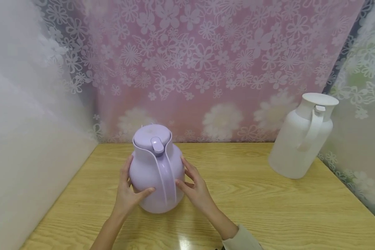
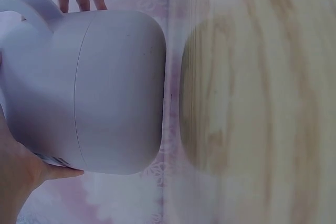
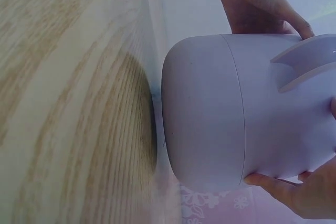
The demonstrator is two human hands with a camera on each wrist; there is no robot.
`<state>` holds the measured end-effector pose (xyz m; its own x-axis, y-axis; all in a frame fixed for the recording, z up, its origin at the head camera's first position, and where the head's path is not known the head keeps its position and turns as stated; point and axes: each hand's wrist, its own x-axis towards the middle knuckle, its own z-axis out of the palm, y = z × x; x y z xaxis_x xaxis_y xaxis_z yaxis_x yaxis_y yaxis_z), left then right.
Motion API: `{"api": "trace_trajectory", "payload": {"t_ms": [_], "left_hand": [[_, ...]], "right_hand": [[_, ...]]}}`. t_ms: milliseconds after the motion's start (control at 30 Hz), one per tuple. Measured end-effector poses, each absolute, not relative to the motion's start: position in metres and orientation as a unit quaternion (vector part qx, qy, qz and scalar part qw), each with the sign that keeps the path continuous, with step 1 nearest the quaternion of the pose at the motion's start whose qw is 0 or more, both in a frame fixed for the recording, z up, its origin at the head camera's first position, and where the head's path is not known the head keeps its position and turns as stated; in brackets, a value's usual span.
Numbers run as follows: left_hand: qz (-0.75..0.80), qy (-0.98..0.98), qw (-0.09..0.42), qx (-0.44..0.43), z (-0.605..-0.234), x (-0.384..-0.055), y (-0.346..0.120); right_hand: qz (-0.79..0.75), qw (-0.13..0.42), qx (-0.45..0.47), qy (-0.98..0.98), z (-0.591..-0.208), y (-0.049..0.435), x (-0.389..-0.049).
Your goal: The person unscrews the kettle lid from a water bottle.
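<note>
A lilac thermos jug [image 1: 147, 173] with a round body, lid and thumb lever is held between both hands, its handle facing me. My left hand [image 1: 126, 198] grips the left side, thumb across the front. On the opposite side my right hand [image 1: 198, 192] holds the body, its thumb beside the handle. In the left wrist view a gap shows between the base of the jug [image 2: 118, 87] and the wooden table [image 2: 252, 103]. The right wrist view shows the same gap under the jug [image 3: 205, 114]. The fingertips behind the body are partly hidden.
A taller white thermos jug [image 1: 300, 146] with a flared top stands at the back right of the table, handle toward me. A floral pink curtain [image 1: 206, 69] hangs along the back edge. A pale wall [image 1: 43, 139] borders the left side, and a flowered sheet [image 1: 359, 146] the right.
</note>
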<state>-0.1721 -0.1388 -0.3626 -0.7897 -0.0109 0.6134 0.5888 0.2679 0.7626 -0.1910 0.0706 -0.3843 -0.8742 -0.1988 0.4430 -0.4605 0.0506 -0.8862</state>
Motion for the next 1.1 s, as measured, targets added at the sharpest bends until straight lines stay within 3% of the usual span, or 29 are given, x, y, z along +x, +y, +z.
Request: {"api": "trace_trajectory", "payload": {"t_ms": [700, 1100], "left_hand": [[-0.570, -0.753, 0.260, -0.200, -0.367, -0.170, -0.135], [-0.582, -0.739, 0.256, -0.221, -0.394, -0.189, -0.142]], "right_hand": [[0.652, 0.111, 0.225, -0.715, -0.390, 0.076, -0.184], [0.658, 0.115, 0.222, -0.711, -0.391, 0.078, -0.180]]}}
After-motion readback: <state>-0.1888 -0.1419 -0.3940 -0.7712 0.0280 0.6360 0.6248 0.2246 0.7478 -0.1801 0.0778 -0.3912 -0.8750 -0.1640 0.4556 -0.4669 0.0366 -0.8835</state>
